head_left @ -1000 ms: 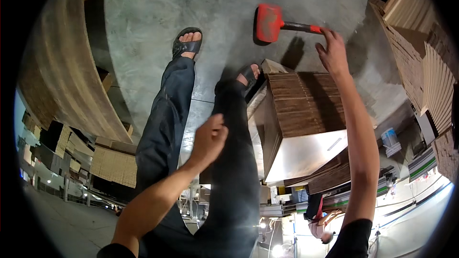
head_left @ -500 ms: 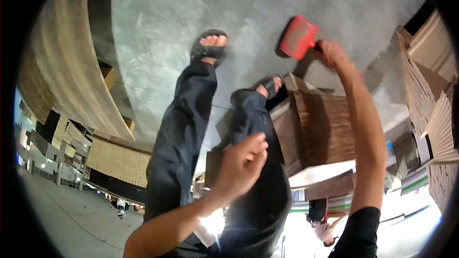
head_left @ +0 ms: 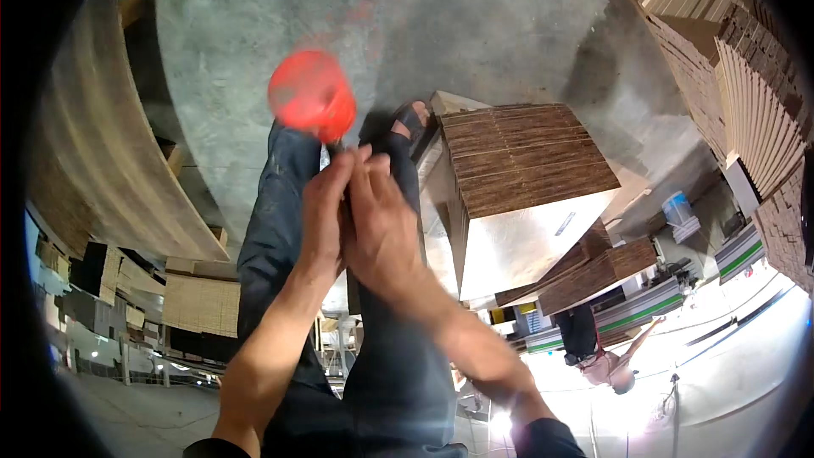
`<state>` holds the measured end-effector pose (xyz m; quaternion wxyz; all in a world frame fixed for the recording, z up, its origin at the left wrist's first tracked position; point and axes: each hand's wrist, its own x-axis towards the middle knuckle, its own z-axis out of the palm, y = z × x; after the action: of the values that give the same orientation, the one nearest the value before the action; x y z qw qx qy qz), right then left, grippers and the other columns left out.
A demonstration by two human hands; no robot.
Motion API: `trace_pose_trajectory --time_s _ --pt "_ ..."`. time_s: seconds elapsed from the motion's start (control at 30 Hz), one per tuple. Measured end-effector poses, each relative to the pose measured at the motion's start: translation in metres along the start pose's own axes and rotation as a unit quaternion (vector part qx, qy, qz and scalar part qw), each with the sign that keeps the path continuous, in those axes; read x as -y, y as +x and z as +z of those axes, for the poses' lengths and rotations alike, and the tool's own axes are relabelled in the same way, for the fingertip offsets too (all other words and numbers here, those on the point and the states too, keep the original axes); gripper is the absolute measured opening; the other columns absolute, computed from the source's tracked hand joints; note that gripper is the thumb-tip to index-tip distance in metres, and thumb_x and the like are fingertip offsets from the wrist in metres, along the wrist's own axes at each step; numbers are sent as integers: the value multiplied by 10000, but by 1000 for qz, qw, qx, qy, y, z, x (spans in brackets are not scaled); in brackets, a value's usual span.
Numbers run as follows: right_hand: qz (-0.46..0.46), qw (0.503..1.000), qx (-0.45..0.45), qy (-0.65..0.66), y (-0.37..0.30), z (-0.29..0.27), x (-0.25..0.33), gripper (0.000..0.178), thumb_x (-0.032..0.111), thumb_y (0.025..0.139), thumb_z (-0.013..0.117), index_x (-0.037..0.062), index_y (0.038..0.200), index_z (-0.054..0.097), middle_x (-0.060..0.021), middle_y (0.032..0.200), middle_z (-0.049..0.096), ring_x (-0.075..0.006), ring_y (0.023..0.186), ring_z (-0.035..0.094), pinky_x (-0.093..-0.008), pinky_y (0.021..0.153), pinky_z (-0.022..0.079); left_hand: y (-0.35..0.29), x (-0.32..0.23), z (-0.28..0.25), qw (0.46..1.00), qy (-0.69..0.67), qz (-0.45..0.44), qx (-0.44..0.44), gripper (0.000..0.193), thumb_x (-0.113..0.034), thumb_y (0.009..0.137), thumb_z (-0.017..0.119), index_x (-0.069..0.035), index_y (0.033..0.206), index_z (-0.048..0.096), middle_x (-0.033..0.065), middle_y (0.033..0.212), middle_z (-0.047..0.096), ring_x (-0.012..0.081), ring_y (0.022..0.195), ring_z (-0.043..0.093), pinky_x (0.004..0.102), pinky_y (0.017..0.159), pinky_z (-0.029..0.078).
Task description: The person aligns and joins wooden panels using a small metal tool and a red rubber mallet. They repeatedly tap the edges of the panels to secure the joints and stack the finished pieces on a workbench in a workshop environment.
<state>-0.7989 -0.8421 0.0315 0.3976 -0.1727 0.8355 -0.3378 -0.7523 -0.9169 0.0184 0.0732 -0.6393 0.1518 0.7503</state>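
Note:
A red, broad-headed tool with a dark handle is in front of me at centre left, its head smeared by motion and greyish in the middle. Its exact kind cannot be made out. My left hand and my right hand are pressed together just below the head. Both are closed around the handle, which is mostly hidden between them. Beneath the hands are my legs in dark trousers, and one foot in a dark sandal shows beyond them.
A stack of brown wood-grain boards stands close on my right. Long curved-looking panels run along the left. More boards are piled at the far right, near a blue-and-white bucket. Another person is in the background.
My right hand has swung the red tool from the right over to centre left. My left hand has moved forward and joined it at the handle. The view has shifted.

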Motion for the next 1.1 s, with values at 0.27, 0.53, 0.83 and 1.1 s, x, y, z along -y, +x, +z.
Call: trace_pose_trajectory --time_s 0.27,0.53,0.83,1.1 --pt "-36 992 105 60 -75 -76 6 597 42 766 700 -55 1329 526 -208 1154 614 -382 1027 585 -466 899 477 -3 15 -22 987 106 -82 -82 128 -153 963 591 -44 911 631 8 759 568 112 661 563 300 603 484" --pt "-109 914 -63 -385 -32 -153 -155 375 248 958 525 -20 1196 632 -170 1158 645 -380 1181 544 -511 1048 372 17 98 -21 982 -88 -170 -6 276 -334 1043 511 -63 1023 556 9 711 533 105 543 481 282 475 423" --pt "-152 925 -110 -331 -30 -140 -164 309 189 959 482 4 1083 696 -126 947 696 -300 978 649 -445 963 424 36 136 27 981 -135 -105 -94 185 -246 1012 474 -93 936 543 5 685 501 101 504 476 288 444 416" --pt "-160 924 -101 -333 -30 -141 -165 306 192 958 478 10 1067 698 -125 917 690 -281 938 649 -423 932 429 41 147 32 977 -134 -117 -114 215 -259 1038 436 -84 963 535 17 702 490 104 529 476 289 452 418"
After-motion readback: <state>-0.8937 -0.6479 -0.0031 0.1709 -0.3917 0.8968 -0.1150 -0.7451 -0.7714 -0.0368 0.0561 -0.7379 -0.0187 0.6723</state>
